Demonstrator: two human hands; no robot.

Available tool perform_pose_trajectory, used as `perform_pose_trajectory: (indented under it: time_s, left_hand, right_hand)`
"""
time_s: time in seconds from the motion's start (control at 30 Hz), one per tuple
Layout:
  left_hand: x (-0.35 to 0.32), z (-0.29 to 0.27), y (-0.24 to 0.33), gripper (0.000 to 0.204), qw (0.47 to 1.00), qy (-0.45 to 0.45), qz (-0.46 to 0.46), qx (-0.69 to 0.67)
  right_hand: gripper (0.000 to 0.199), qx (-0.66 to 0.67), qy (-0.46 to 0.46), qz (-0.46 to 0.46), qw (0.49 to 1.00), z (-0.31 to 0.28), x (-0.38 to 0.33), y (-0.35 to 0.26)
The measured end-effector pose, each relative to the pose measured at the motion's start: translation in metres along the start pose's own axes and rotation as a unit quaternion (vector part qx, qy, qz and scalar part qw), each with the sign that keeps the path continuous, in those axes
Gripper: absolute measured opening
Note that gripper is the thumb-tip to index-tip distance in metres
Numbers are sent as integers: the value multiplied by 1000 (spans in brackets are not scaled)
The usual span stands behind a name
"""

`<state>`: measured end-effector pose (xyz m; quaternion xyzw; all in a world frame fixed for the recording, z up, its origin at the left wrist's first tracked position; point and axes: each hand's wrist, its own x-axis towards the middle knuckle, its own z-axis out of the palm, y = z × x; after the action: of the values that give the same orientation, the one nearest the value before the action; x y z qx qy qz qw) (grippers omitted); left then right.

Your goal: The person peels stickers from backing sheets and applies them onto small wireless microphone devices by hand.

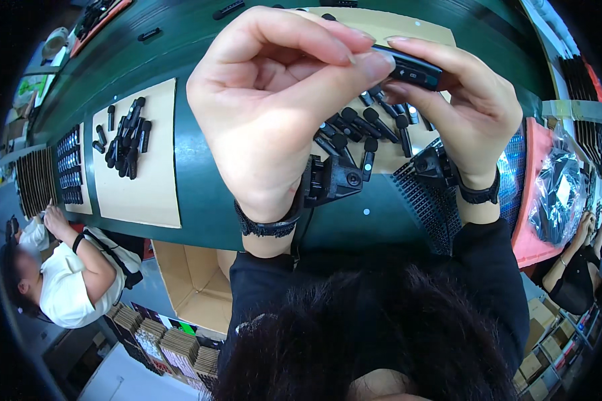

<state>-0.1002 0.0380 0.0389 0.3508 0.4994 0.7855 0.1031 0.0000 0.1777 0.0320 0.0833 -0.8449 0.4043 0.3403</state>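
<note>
the long green bench point(201, 194) curves across the view, a smooth, matte surface with flat tan cardboard sheets point(147, 180) laid on it. on the nearer sheet, just under the raised hands, lies a loose heap of small black stick-shaped parts point(361, 130) with rounded heads; a second heap point(127, 137) sits well apart to the left. a black ribbed tray point(431, 200) and a small black fixture point(334, 179) lie at the bench edge.

the left hand point(267, 113) is curled narrow, thumb and forefinger pinched at the end of a slim black device point(411, 69), hard glossy plastic with small buttons on its face. the right hand point(468, 110) wraps the other end, fingers closed round it. the piece is held up in the air between both hands, above the nearer heap.

to do this well, i judge the grip should stay light at the tips, the piece kept level and square, so nothing slips or scuffs the shiny face.
</note>
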Motion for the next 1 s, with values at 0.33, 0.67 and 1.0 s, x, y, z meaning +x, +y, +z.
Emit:
perform_pose_trajectory:
  time_s: [0.33, 0.67, 1.0]
  left_hand:
    - [-1, 1, -1, 24, 1000, 3, 10, -3]
    - [-3, 10, 3, 22, 996, 4, 53, 73]
    - [3, 12, 0, 17, 973, -44, 7, 228]
  right_hand:
    - [30, -18, 12, 17, 1000, 1, -2, -7]
    - [29, -53, 26, 14, 998, 1, -3, -12]
    - [27, -92, 28, -17, 995, -4, -1, -11]
